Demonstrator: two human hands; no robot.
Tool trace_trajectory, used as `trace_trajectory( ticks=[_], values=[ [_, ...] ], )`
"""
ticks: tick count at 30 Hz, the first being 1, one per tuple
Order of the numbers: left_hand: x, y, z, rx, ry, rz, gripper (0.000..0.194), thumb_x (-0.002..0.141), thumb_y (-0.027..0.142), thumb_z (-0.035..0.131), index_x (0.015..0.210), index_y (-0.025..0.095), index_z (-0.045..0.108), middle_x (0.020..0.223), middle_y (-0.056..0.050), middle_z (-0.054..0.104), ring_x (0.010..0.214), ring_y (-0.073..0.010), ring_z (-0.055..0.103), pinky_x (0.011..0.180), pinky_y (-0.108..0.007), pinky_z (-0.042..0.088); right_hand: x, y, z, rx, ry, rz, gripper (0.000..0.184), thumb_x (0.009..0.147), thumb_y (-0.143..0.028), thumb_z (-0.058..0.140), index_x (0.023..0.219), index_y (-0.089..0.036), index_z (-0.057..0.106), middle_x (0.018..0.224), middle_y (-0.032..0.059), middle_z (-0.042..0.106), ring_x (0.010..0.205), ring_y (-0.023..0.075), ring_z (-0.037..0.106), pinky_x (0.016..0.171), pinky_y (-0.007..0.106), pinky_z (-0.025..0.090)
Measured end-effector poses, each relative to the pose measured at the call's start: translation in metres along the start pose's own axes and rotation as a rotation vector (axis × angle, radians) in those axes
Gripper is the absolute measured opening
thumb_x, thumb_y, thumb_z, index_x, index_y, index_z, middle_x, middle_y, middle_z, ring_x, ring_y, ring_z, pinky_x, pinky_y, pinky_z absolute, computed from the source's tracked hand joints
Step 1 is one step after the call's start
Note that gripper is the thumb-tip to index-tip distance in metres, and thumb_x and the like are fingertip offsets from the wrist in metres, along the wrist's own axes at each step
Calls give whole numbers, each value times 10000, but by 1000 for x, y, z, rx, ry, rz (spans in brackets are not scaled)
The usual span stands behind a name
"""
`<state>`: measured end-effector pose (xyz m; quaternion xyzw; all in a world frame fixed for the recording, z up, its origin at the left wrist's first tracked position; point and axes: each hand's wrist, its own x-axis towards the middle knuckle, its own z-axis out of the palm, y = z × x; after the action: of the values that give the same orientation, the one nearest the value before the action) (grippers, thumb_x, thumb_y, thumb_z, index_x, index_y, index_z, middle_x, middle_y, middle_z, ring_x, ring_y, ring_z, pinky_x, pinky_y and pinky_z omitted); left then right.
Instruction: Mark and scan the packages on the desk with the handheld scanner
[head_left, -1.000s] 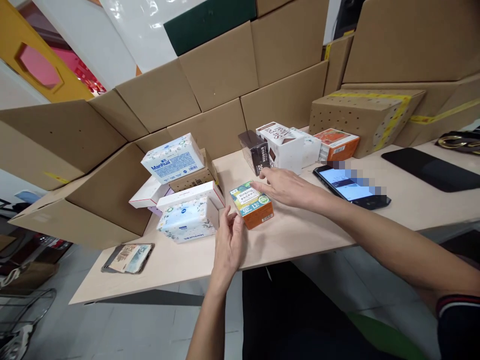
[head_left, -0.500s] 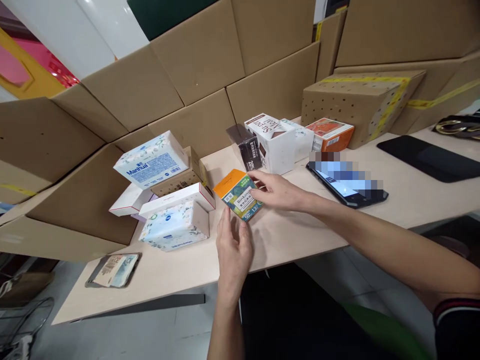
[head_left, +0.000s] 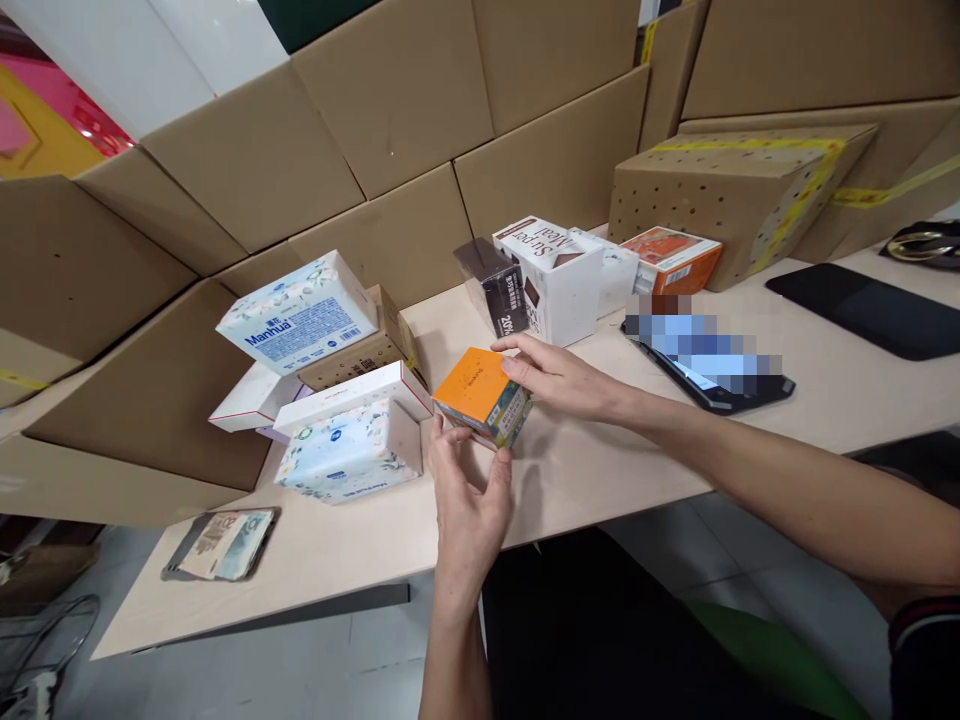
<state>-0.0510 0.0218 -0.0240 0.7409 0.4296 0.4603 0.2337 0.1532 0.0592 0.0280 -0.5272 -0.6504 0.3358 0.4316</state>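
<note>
Orange box (head_left: 472,385) partly hidden, phone screen (head_left: 701,350) pixelated

At the centre of the frame, the right hand (head_left: 562,382) and left hand (head_left: 471,505) hold a small orange-topped cardboard box (head_left: 472,385), tilted, over the pale tabletop (head_left: 592,465). A white-and-blue floral tissue pack (head_left: 352,452) sits left; a black lit-screened phone (head_left: 701,358) lies right.

Small carton (head_left: 478,390), just below frame centre. Tilted, skewed to the eye. Plain orange face turned up, small dark print on it. Side facing lower right patterned blue-green, pale label panel. Corners square. Whether its underside rests on anything, can't tell from here.
</note>
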Motion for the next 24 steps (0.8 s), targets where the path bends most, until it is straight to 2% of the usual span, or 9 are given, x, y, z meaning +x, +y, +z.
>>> trace_trajectory(
  ticks=[3, 7, 9, 12, 14, 15, 18, 20, 24],
  values=[
    [-1, 6, 1, -132, 14, -47, 323, 913, 371, 672, 1130, 263, 458, 1378, -116, 532, 1301, -243, 566, 1064, -427, 487, 2, 1, 3, 58, 18, 17, 386, 1001, -482, 413, 1252, -227, 558, 1157, 72, 682, 1015, 208, 643, 848, 353, 532],
    [-2, 5, 2, -115, 128, -9, 505, 841, 402, 760, 1237, 277, 472, 1421, -117, 503, 1298, -252, 557, 1034, -408, 496, 0, -1, 8, 217, 27, 94, 483, 990, -589, 359, 1200, -203, 561, 1092, 93, 675, 934, 205, 650, 729, 339, 558],
    [-2, 3, 2, -47, 170, 7, 618, 809, 408, 795, 1315, 278, 464, 1403, -121, 519, 1308, -269, 543, 1036, -423, 490, -3, -3, 9, 234, -11, 84, 606, 950, -673, 397, 1307, -202, 531, 1254, 136, 639, 1087, 247, 636, 852, 397, 568],
    [0, 3, 3, 51, 198, 49, 698, 795, 396, 811, 1382, 273, 455, 1413, -123, 524, 1302, -279, 537, 1045, -443, 478, -7, -7, 9, 115, -91, 55, 938, 784, -712, 651, 1523, -211, 365, 1552, 177, 401, 1322, 332, 515, 1079, 498, 472],
    [0, 4, 4, 40, 186, 70, 706, 805, 385, 802, 1407, 272, 450, 1433, -125, 519, 1281, -272, 548, 1016, -426, 495, -8, -6, 9, 47, -82, 67, 1107, 690, -666, 767, 1577, -211, 287, 1613, 183, 284, 1351, 361, 485, 1115, 521, 442],
    [0, 5, 4, 5, 174, 65, 697, 818, 382, 791, 1415, 273, 449, 1437, -125, 520, 1257, -264, 562, 989, -410, 510, -7, -5, 9, 57, -65, 77, 1126, 685, -647, 783, 1585, -203, 273, 1610, 188, 287, 1334, 360, 502, 1101, 518, 459],
    [0, 9, 2, -126, 151, -20, 640, 864, 395, 740, 1421, 281, 446, 1444, -122, 521, 1197, -238, 598, 970, -396, 527, -3, -1, 10, 243, -19, 101, 1002, 787, -610, 722, 1575, -171, 285, 1484, 193, 485, 1216, 308, 604, 1013, 463, 536],
    [0, 11, 0, -178, 139, -95, 657, 868, 419, 732, 1435, 292, 426, 1490, -120, 483, 1250, -244, 578, 1048, -426, 496, -1, 1, 11, 388, -22, 121, 842, 855, -588, 666, 1525, -178, 364, 1333, 158, 628, 1126, 265, 657, 951, 413, 569],
    [1, 16, -1, -324, 6, -147, 807, 824, 449, 778, 1494, 324, 347, 1554, -114, 425, 1374, -275, 513, 1142, -458, 443, 1, -2, 14, 555, -122, 94, 514, 922, -616, 561, 1220, -201, 619, 1100, 87, 738, 949, 198, 702, 819, 319, 591]
  ],
)
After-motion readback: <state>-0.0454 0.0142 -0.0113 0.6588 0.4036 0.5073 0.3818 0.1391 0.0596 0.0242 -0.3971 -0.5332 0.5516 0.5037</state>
